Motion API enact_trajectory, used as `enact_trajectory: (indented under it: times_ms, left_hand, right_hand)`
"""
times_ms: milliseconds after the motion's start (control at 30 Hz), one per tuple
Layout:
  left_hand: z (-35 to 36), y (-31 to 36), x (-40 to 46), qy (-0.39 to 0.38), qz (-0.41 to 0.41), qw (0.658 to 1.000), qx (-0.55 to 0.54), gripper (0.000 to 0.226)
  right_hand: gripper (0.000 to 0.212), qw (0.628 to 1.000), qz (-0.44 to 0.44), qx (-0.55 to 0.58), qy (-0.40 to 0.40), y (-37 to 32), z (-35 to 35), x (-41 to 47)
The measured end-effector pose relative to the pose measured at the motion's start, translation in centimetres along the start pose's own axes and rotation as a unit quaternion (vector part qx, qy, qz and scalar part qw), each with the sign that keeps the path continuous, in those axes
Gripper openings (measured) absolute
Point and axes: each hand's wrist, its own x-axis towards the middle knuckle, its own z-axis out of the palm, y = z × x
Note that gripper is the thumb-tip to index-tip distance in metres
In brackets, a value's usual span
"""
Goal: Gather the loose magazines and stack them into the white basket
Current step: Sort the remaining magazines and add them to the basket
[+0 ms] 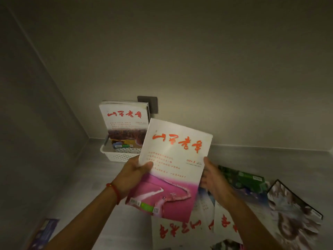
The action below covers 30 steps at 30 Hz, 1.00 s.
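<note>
1. The left hand [133,175] grips the pink-covered magazine [171,170] at its left edge, thumb over the cover and fingers curled behind; the right hand [214,183] is at the right edge with fingers apart and relaxed, and whether it touches the cover cannot be told.
2. The magazine is held in the air, in front of and just right of the white basket [119,156], where other magazines [124,121] already stand upright against the wall.
3. To do the step well, the person should probably steady both edges, bring the magazine upright, and slide it in front of the standing ones so the bottom edge lands inside the rim.
4. The cover carries large red brush characters and "2024"; smaller print is unreadable.
5. Loose magazines [248,179] lie on the bench [90,177] to the right.
</note>
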Motion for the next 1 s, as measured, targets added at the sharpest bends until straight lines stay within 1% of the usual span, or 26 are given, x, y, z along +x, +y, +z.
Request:
enact_trajectory:
  times_ms: [33,67,100,167,233,267,333,400,433,467,533,600,733,867,933,1000]
  left_hand:
    - [-1.0,-0.2,-0.1,0.002,-0.001,1.0,-0.008,0.026]
    - [-1.9,-0.4,-0.1,0.004,0.001,1.0,-0.018,0.028]
    - [-3.0,-0.5,0.0,0.011,0.005,1.0,-0.028,0.031]
    - [-5.1,-0.6,0.5,0.048,0.014,0.998,-0.034,0.035]
    - [-7.8,-0.2,1.6,0.118,0.033,0.992,-0.007,0.027]
    - [-9.2,0.2,2.3,0.154,0.048,0.987,0.015,0.022]
    - [-12.0,1.4,3.8,0.219,0.092,0.968,0.081,0.016]
    - [-14.7,2.8,5.3,0.282,0.126,0.937,0.163,0.017]
    - [-16.1,3.3,6.0,0.299,0.139,0.927,0.179,0.018]
    - [-17.3,3.5,6.7,0.297,0.145,0.929,0.167,0.019]
    - [-19.1,3.4,8.0,0.265,0.145,0.948,0.101,0.017]
    - [-20.3,2.5,9.4,0.245,0.138,0.958,0.059,0.017]
    - [-22.1,-0.2,12.3,0.248,0.09,0.964,0.029,0.02]
    - [-22.9,-2.6,14.5,0.246,0.054,0.968,0.004,0.019]
    - [-22.8,-3.2,15.3,0.249,0.048,0.967,-0.001,0.011]
    - [-22.6,-3.1,16.0,0.255,0.04,0.966,-0.002,0.018]
  right_hand:
    - [0.037,0.999,-0.025,-0.031,-0.027,0.6,1.0,0.2]
    - [0.024,0.994,-0.068,-0.085,-0.03,1.0,2.1,0.4]
    - [0.019,0.979,-0.116,-0.165,-0.011,0.9,3.1,1.0]
    - [0.016,0.932,-0.177,-0.315,0.026,-0.2,4.9,2.3]
    - [0.019,0.877,-0.239,-0.415,0.044,-2.4,7.3,4.2]
    - [0.019,0.857,-0.268,-0.437,0.057,-3.7,8.6,5.1]
    - [0.02,0.833,-0.31,-0.449,0.09,-6.2,11.3,7.1]
    - [0.022,0.833,-0.332,-0.427,0.114,-7.9,13.8,9.3]
    - [0.024,0.839,-0.33,-0.415,0.12,-8.5,15.0,10.5]
    - [0.026,0.845,-0.325,-0.406,0.124,-8.9,16.1,11.6]
    - [0.03,0.863,-0.305,-0.385,0.122,-9.2,17.8,13.8]
    - [0.032,0.873,-0.284,-0.378,0.119,-8.9,18.9,15.8]
    - [0.033,0.878,-0.259,-0.387,0.109,-7.1,19.8,19.0]
    - [0.034,0.879,-0.226,-0.411,0.093,-4.8,19.8,21.1]
    - [0.036,0.887,-0.203,-0.402,0.1,-3.9,19.6,21.9]
    - [0.037,0.896,-0.181,-0.388,0.117,-3.4,19.3,22.4]
